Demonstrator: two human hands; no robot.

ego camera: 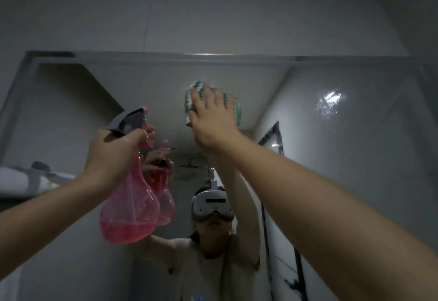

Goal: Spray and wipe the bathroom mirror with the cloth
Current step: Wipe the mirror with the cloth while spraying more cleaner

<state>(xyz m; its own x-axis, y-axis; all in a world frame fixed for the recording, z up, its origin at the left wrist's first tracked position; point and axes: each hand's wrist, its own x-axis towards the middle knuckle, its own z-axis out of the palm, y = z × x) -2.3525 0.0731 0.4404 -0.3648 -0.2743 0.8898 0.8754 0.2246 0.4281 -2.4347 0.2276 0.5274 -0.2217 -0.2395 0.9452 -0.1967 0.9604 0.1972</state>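
Note:
The bathroom mirror [308,116] fills most of the view, its top edge running across the upper part. My right hand [213,116] lies flat on a green and white cloth [193,101], pressing it against the glass near the top centre. My left hand [113,151] is raised to the left, gripping the neck and trigger of a pink spray bottle [128,208] with pink liquid in its base. The bottle hangs just in front of the glass. The mirror reflects both arms, the bottle and a person in a white headset.
A shelf with a pale folded item [26,180] juts in at the left, beside my left forearm. The grey wall [213,11] rises above the mirror's frame. A bright glare spot [329,103] shows on the right part of the glass.

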